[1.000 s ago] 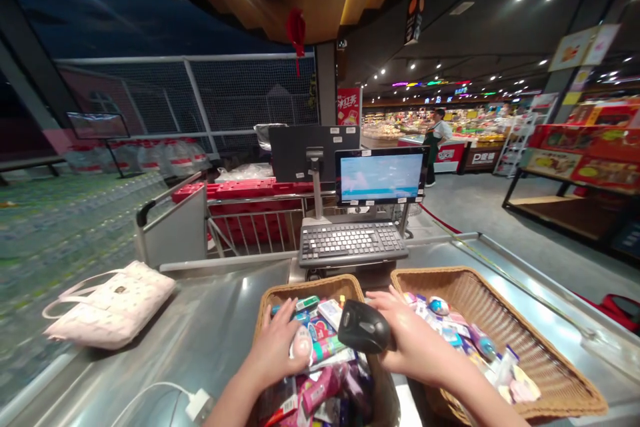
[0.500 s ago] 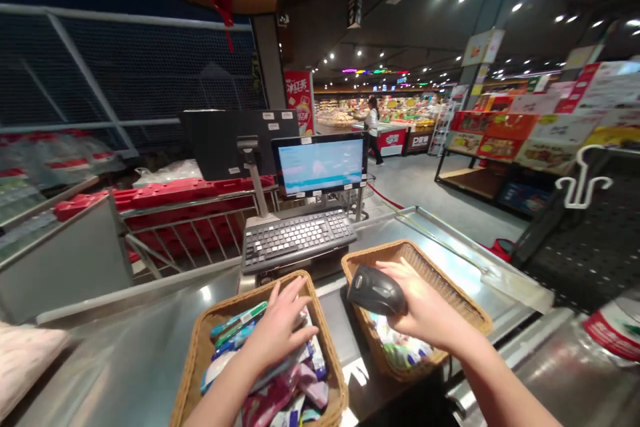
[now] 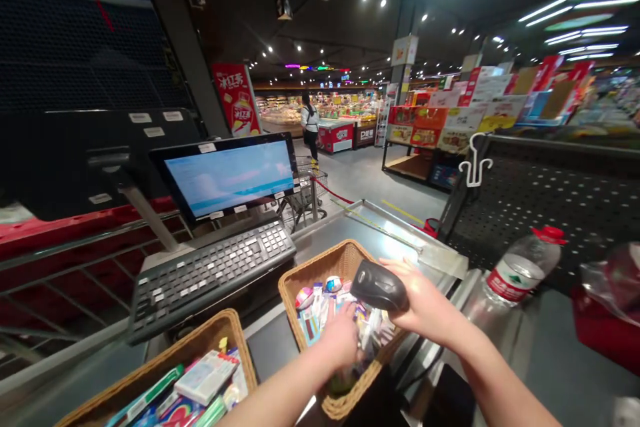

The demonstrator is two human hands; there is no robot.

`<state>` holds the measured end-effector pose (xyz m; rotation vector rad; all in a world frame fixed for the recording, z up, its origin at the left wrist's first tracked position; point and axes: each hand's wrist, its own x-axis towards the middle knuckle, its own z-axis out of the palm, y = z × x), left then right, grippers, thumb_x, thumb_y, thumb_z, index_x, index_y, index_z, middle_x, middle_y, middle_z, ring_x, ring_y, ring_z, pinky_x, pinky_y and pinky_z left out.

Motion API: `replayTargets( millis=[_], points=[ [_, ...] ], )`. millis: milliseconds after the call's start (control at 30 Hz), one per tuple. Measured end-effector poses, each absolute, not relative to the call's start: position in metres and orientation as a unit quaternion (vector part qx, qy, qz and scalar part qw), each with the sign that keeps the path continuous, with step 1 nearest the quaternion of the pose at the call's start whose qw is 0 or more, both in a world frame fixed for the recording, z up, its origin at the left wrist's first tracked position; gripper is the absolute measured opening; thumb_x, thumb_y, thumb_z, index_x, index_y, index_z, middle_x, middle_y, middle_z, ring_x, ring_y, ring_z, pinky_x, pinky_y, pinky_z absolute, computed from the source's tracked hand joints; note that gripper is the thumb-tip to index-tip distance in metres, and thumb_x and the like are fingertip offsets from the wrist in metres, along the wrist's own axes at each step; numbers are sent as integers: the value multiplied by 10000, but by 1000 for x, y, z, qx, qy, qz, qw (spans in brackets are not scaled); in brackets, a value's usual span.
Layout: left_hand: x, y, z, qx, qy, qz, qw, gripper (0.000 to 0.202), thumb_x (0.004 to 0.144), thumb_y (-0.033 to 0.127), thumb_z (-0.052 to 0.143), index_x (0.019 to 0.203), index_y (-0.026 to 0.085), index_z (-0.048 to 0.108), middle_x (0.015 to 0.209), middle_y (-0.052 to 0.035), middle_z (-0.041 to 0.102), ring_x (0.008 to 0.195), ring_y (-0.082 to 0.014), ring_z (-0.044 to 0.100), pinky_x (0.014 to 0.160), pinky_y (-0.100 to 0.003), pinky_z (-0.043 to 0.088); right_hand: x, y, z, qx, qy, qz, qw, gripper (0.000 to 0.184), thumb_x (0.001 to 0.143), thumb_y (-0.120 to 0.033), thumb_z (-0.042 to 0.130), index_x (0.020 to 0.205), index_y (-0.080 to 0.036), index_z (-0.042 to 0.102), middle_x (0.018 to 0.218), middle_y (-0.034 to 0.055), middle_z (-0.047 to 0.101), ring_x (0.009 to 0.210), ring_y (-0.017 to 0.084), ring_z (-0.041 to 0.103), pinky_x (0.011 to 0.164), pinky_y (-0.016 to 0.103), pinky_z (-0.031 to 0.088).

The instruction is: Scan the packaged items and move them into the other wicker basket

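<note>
My right hand (image 3: 413, 293) is wrapped around a black handheld barcode scanner (image 3: 379, 285), held above the right side of a wicker basket (image 3: 290, 300). Down inside that basket is my left hand (image 3: 341, 337), its fingers apart and touching small colourful packages (image 3: 313, 310); their tips are partly hidden among the goods. Nothing can be made out in that hand. At the lower left, a second wicker basket (image 3: 243, 347) holds a white box (image 3: 206, 375), a long green pack (image 3: 150, 397) and several other packets.
A black keyboard (image 3: 215, 277) and a lit monitor (image 3: 230, 177) stand behind the baskets. To the right are a large water bottle (image 3: 520, 270) and a perforated black panel (image 3: 565, 193) with a white hook (image 3: 475, 160). Farther off, a person (image 3: 310, 123) stands near shopping carts.
My view has turned to the right. My left hand has gone from above the left basket into the right one. My right hand still holds the scanner over the right basket.
</note>
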<state>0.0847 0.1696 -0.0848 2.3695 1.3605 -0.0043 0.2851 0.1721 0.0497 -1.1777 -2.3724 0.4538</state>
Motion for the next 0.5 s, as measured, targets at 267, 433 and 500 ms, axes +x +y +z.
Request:
replayTargets(
  millis=[267, 433, 500],
  points=[
    [135, 187, -126, 840, 510, -3, 184, 452, 701, 241, 678, 1150, 276, 705, 1474, -117, 488, 1444, -382, 281, 1200, -595, -23, 307, 196, 39, -435, -847, 189, 240, 578, 615, -151, 630, 1190, -202, 637, 1322, 134, 618, 1307, 347, 490, 1169, 618, 196],
    [123, 208, -133, 829, 537, 30, 153, 348, 582, 235, 744, 928, 216, 768, 1165, -172, 692, 1229, -448, 524, 1170, -620, 113, 313, 205, 34, -435, -842, 195, 251, 590, 613, -145, 625, 1202, -188, 612, 1299, 138, 624, 1308, 340, 486, 1175, 597, 208],
    [111, 217, -131, 817, 556, 69, 135, 256, 636, 170, 654, 866, 199, 762, 1033, -160, 723, 1132, -415, 597, 1145, -629, 163, 314, 207, 33, -433, -843, 195, 254, 580, 609, -138, 624, 1187, -183, 615, 1297, 139, 624, 1301, 339, 491, 1175, 586, 214]
  ],
)
